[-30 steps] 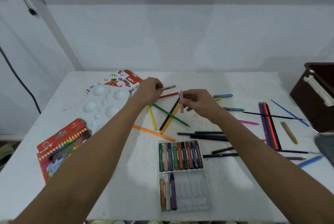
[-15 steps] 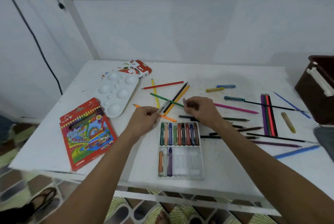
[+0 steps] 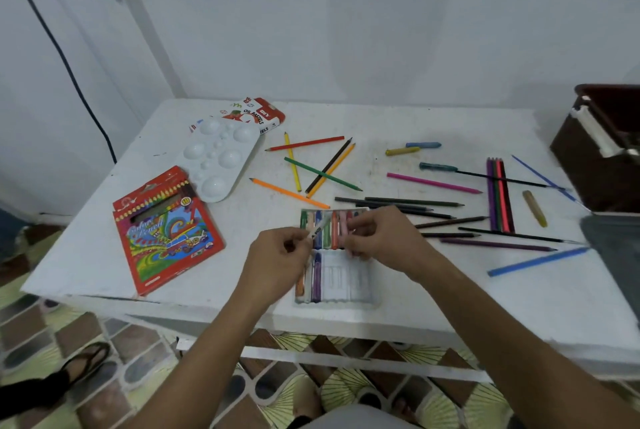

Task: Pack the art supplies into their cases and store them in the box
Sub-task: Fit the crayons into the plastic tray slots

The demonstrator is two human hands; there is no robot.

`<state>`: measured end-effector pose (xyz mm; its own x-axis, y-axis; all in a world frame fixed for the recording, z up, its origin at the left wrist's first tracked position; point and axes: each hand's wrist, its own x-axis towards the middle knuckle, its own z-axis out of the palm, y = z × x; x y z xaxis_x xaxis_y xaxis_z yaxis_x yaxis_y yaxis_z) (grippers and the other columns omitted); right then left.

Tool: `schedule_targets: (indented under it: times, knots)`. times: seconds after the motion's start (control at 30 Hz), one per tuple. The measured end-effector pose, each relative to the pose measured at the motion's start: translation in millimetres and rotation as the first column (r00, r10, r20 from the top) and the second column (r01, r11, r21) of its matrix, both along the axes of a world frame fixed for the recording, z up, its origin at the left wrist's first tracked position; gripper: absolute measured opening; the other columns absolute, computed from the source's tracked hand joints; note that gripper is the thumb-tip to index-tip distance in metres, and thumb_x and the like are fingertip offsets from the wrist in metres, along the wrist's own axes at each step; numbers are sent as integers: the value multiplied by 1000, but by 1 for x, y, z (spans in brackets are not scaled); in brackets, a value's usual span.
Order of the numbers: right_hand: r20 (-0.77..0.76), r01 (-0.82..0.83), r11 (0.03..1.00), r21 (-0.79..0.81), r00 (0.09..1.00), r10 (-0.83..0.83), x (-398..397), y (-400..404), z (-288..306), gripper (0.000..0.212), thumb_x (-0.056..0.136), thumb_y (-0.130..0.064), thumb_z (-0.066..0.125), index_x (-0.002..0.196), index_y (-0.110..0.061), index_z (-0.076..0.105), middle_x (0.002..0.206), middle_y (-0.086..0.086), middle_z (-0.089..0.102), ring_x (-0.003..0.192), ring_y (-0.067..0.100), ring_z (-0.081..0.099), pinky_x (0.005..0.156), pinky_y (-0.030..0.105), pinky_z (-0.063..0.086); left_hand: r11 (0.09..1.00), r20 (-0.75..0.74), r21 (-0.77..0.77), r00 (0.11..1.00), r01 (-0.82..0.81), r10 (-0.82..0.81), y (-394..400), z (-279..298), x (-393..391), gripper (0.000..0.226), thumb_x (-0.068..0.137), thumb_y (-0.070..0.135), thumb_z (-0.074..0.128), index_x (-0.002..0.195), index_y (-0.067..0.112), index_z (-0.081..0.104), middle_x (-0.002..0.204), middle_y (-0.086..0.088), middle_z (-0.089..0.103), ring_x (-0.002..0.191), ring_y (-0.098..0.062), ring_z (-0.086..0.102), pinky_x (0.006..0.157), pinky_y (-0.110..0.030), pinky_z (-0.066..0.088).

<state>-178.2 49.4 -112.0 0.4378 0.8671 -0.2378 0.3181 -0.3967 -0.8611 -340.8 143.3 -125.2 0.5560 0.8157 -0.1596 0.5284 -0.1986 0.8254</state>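
Left hand (image 3: pixel 277 255) grips grey crayon (image 3: pixel 318 228), brought from far pile to tray (image 3: pixel 360 297) at worktop (image 3: pixel 450 297) near edge. Right hand (image 3: pixel 377 238) pinches pink crayon (image 3: pixel 343 226), now seating into upper row. Lower row mostly unfilled; box (image 3: pixel 602 158) far right.

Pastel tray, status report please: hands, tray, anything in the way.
Left hand pinches a grey pastel; right hand grips a pink pastel over pastel tray. Lower row mostly unfilled. Nothing blocking.
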Motion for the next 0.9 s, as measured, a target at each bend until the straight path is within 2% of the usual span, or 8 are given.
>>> schedule_targets:
  times: [0.1,0.2,0.27,0.33,0.43,0.6,0.73,0.9]
  knots:
    - [9,-13,998,-69,1000,14,-11,-10,-10,38,79,-19,75,115,-10,65,80,5,71,63,9,68,58,20,55,995,-44,99,999,15,-11,-14,-2,-11,15,92,22,58,97,21,72,69,8,68,63,-8,63,53,-14,45]
    - [40,-36,996,-83,998,40,-20,-14,-17,53,80,-18,73,130,-18,54,80,3,72,64,7,67,66,25,57,980,-66,195,997,44,-32,-23,-4,-19,19,92,23,57,106,21,69,69,16,62,66,-2,60,58,-11,44]
    - [76,-63,994,-86,995,69,-25,-15,-19,56,82,-19,71,134,-23,50,73,-2,70,59,0,63,61,17,50,966,-63,244,996,83,-70,-29,-4,-21,20,90,21,58,107,20,69,71,17,59,68,-1,58,60,-10,43]
    - [130,-78,992,-95,987,90,-28,-14,-19,57,83,-20,70,136,-24,49,70,-7,67,54,-6,58,56,10,40,956,-67,264,992,125,-111,-34,-4,-21,22,88,20,60,108,20,69,73,14,59,68,-2,56,61,-9,42]
    - [172,-80,992,-96,980,96,-32,-13,-17,55,82,-19,71,133,-20,51,75,-6,64,50,-7,56,53,5,37,948,-100,265,983,175,-153,-39,-6,-21,28,87,26,62,114,20,66,78,12,57,66,1,53,60,-4,40]
    - [257,-110,991,-82,958,128,-35,-9,-18,31,83,-22,70,113,-15,64,73,-6,60,53,-3,52,51,6,34,953,-149,221,973,207,-176,-40,-10,-20,30,85,36,65,113,26,65,71,9,65,64,-1,59,63,-17,49]
    - [268,-105,990,-90,955,125,-30,-9,-22,38,87,-22,66,124,-17,61,88,-1,60,71,7,56,64,12,40,958,-157,197,971,207,-178,-37,-11,-20,30,84,38,67,111,25,65,70,10,65,61,0,59,59,-11,45]
    - [349,-174,976,-128,914,209,-24,-16,-21,42,87,-24,66,128,-23,58,84,-7,56,69,2,49,57,3,33,962,-159,152,966,228,-204,-30,-10,-20,23,86,36,66,106,25,68,72,12,65,62,0,59,57,-7,43]
